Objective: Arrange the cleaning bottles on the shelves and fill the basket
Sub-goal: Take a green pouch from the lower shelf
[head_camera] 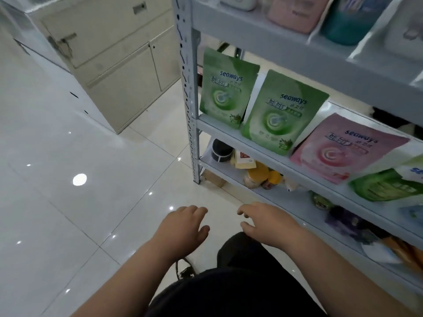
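A grey metal shelf unit (188, 88) fills the right half of the frame. On its top shelf, at the upper right, stand a pink container (295, 12) and a teal container (350, 21), both cut off by the frame edge and too blurred to read. On the middle shelf (229, 133) two green pouches stand side by side, the left green pouch (226, 88) and the right green pouch (281, 113). A pink pouch (343, 149) leans back just to their right. All three read "seaways"; the smaller print is illegible. Another green pack (384, 186) lies flat at the right edge. The lowest shelf holds a black jar (220, 149) and a yellow-capped item (263, 175) among blurred goods.

At lower centre both hands hang above the white tiled floor (68, 179). The left hand (183, 227) has a wide grip, with relaxed fingers that hold and touch nothing. The right hand (267, 225) is also loose and empty, its fingers bent down, near the lowest shelf's front edge. A beige cabinet (119, 72) stands at the upper left.
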The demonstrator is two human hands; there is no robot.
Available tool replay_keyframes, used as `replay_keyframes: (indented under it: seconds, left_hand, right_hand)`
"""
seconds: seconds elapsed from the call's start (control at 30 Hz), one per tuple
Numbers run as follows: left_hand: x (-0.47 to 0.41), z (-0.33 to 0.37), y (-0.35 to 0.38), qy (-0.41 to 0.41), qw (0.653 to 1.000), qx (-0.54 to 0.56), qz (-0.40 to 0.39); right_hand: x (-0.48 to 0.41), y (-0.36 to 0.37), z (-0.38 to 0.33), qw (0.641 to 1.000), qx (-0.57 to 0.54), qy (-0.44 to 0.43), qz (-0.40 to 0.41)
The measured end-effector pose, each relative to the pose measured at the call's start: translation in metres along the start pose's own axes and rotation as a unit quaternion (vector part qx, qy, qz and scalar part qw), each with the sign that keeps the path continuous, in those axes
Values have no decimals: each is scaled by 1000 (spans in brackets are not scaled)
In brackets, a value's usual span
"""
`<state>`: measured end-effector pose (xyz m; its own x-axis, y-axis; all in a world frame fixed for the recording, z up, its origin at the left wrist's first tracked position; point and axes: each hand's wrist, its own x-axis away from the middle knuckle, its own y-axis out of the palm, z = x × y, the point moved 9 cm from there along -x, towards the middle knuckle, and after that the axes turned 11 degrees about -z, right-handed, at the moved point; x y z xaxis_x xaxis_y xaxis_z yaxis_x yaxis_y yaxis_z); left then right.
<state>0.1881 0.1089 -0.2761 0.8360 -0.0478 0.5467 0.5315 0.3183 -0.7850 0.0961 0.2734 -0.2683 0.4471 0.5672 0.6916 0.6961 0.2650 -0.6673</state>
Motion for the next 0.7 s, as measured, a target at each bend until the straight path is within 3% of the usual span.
replay_keyframes:
  seconds: [0.33, 0.5, 0.7]
  left_hand:
    - [-121, -33, -81, 29, 999, -35, -24]
    - [-184, -37, -125, 48, 995, -82, -20]
    - [-248, -56, -130, 17, 990, -125, -55]
  right_hand:
    - [-65, -82, 41, 981, -166, 45, 95]
    - [-103, -155, 60, 897, -370, 28, 241]
    - [-150, -215, 69, 831, -459, 31, 312]
